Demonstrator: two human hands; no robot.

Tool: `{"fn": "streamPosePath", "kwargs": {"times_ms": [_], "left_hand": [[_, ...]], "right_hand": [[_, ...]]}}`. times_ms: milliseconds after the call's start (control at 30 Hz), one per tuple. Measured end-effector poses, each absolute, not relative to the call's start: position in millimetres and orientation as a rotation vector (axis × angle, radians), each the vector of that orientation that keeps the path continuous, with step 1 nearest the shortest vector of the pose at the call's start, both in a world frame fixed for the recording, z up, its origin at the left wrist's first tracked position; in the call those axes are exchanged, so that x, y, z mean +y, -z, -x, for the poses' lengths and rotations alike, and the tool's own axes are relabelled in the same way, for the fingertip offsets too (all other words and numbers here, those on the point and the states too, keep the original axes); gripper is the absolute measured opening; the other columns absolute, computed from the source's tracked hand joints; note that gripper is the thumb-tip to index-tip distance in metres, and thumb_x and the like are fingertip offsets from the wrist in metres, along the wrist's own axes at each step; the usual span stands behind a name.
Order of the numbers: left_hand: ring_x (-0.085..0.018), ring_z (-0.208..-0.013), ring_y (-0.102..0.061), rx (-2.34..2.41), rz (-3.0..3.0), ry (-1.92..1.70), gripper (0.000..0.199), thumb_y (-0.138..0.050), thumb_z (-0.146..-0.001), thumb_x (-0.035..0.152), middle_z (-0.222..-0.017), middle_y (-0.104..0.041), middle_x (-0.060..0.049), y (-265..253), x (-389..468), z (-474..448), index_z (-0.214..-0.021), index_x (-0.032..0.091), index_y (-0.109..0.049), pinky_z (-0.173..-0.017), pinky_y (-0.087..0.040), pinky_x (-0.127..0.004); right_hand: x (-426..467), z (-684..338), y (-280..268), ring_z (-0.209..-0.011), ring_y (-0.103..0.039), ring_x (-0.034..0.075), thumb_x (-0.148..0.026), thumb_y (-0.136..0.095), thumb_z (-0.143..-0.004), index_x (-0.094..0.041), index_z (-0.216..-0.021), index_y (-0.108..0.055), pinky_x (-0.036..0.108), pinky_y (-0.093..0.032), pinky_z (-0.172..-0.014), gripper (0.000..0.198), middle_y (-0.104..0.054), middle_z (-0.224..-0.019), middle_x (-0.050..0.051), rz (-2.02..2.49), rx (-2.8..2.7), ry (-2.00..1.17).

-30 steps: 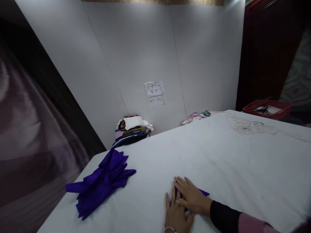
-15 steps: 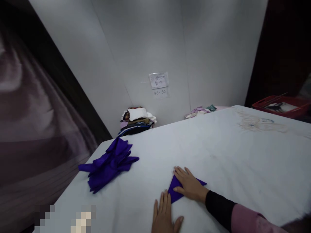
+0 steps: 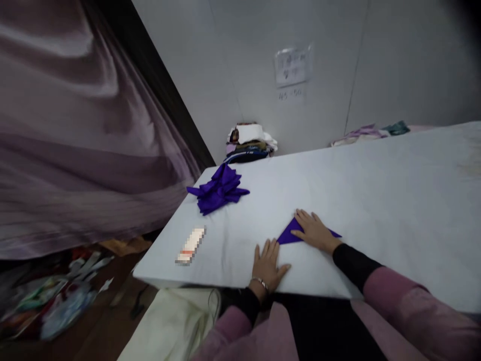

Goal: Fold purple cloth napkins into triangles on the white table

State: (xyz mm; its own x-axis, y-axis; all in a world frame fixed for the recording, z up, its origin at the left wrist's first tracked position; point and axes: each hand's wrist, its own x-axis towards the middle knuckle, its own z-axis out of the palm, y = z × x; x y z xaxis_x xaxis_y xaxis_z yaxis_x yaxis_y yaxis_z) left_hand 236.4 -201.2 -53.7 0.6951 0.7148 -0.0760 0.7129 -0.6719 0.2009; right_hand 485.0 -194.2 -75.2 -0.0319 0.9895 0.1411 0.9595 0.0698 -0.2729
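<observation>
A purple cloth folded into a triangle (image 3: 288, 233) lies flat on the white-covered table (image 3: 372, 200). My right hand (image 3: 312, 229) rests palm down across it, fingers stretched out, with a purple point showing past the wrist. At the cloth's left corner lies my left hand (image 3: 267, 263), flat on the table with its fingers extended, the fingertips touching or nearly touching that corner. Farther left, a loose heap of purple cloth (image 3: 220, 190) is crumpled on the table.
A pixelated oblong item (image 3: 191, 245) lies near the table's left edge. Behind the table stands a stack of folded fabrics (image 3: 251, 143); more cloth (image 3: 370, 131) lies to its right. A mauve curtain (image 3: 93, 135) hangs at left, above cluttered bags (image 3: 63, 301) on the floor.
The head view has swung down and left, bringing the table's front edge and floor into sight. The cloth now shows a flatter, wider triangle; both hands stay spread at it.
</observation>
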Motion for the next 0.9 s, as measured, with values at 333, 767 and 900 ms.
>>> {"fn": "streamPosePath", "kwargs": {"times_ms": [333, 767, 900], "left_hand": [[-0.023, -0.116, -0.053, 1.268, -2.409, -0.618, 0.041, -0.062, -0.08, 0.024, -0.124, -0.06, -0.01, 63.5, -180.8, -233.8, -0.119, 0.017, -0.057, -0.102, -0.04, -0.043], [-0.021, -0.092, -0.059, 1.328, -2.342, -0.636, 0.019, -0.065, -0.076, 0.018, -0.092, -0.069, -0.002, 53.2, -167.6, -265.0, -0.094, 0.021, -0.068, -0.085, -0.044, -0.037], [-0.019, -0.09, -0.059, 1.31, -2.283, -0.676, 0.018, -0.064, -0.076, 0.015, -0.09, -0.07, -0.001, 55.3, -166.8, -266.3, -0.092, 0.023, -0.069, -0.085, -0.045, -0.035]], "right_hand": [[-194.3, -488.5, 76.6, -0.137, -0.021, 0.027, -0.065, -0.018, -0.087, -0.017, -0.146, -0.024, 0.05, -0.019, -0.109, 0.076, -0.027, -0.149, 0.012, 1.968, -2.077, -0.092], [-195.2, -489.8, 73.4, -0.138, -0.018, 0.028, -0.068, -0.019, -0.085, -0.016, -0.146, -0.022, 0.051, -0.017, -0.109, 0.08, -0.023, -0.151, 0.013, 1.981, -2.076, -0.152], [-195.6, -490.4, 73.5, -0.138, -0.019, 0.028, -0.067, -0.021, -0.086, -0.016, -0.145, -0.024, 0.051, -0.017, -0.11, 0.079, -0.024, -0.15, 0.013, 1.978, -2.079, -0.158]]}}
